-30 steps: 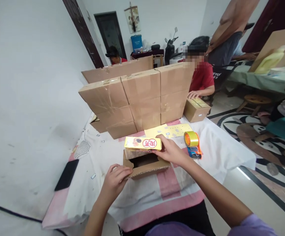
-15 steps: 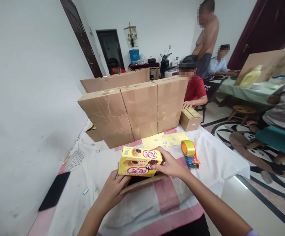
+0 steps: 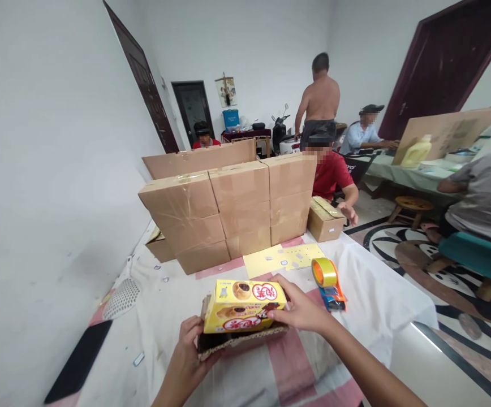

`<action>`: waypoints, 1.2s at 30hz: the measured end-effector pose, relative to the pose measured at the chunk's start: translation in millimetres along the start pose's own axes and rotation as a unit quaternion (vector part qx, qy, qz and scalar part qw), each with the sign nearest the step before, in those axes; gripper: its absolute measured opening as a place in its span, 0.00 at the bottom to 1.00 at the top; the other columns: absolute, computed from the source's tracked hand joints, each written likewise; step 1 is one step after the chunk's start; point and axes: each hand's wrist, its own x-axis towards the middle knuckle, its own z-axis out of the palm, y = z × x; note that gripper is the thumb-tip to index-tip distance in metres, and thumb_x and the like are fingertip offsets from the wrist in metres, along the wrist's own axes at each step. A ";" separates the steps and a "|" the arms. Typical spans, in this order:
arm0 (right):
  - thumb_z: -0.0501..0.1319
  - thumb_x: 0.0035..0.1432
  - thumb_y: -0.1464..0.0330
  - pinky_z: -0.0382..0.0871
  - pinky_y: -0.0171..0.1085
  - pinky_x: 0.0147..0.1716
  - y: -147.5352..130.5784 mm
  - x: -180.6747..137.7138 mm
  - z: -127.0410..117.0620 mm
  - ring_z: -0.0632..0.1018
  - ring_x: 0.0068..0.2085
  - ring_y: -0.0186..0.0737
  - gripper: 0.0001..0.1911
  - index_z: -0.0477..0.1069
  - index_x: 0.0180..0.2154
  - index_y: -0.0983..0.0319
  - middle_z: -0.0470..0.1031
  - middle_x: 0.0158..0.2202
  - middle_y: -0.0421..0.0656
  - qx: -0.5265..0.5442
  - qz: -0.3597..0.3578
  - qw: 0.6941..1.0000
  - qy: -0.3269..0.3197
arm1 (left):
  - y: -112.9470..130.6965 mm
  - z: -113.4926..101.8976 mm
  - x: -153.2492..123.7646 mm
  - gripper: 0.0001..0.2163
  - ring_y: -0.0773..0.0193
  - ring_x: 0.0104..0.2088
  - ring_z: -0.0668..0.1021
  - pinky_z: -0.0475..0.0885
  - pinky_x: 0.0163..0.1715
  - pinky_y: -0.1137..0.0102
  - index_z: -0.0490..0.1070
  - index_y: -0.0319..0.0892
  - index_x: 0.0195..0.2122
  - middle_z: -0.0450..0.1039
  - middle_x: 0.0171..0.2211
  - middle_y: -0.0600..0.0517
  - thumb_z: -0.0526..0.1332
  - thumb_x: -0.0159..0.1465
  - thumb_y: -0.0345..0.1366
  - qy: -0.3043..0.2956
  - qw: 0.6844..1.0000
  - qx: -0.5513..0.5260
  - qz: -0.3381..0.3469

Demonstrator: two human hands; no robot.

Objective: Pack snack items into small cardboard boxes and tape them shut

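a yellow carton (image 3: 244, 308), smooth, glossy and oblong, lies tilted at the mouth of an open cardboard box (image 3: 248, 340), in the lower middle of the view. its printed faces bear red lettering and pictures of round, dark-filled pastries. the right hand (image 3: 300, 307), at three o'clock, has its grip closed on the carton's right end, thumb on the front face. the left hand (image 3: 190, 347), at eight o'clock, has its grip closed on the left end of the open box, whose rim shows ragged corrugation. the box interior is dark; how deep the carton sits, and whether anything lies beneath it, cannot be told.

around the carton, on a desk (image 3: 164, 311) draped in creased white and pink cloth: at twelve o'clock, a wall of stacked boxes (image 3: 245, 212), matte brown with shiny tape; at one o'clock, a flat yellow sheet (image 3: 281, 261); between one and two, a small taped box (image 3: 324, 221), contents hidden, near a co-worker's hand (image 3: 348, 213); toward half past two, a tape dispenser (image 3: 329, 282) carrying a yellow roll; at nine, a perforated white paddle (image 3: 122, 298); between eight and nine, a flat black slab (image 3: 79, 360).
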 end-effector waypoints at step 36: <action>0.68 0.52 0.66 0.58 0.32 0.29 -3.7 33.4 7.2 0.73 0.34 0.39 0.16 0.67 0.41 0.61 0.74 0.38 0.42 -0.387 -0.015 0.910 -0.150 | 18.0 0.3 -23.6 0.19 0.51 0.60 0.73 0.82 0.47 0.60 0.79 0.58 0.49 0.60 0.64 0.48 0.58 0.66 0.26 0.000 0.999 0.023 -0.034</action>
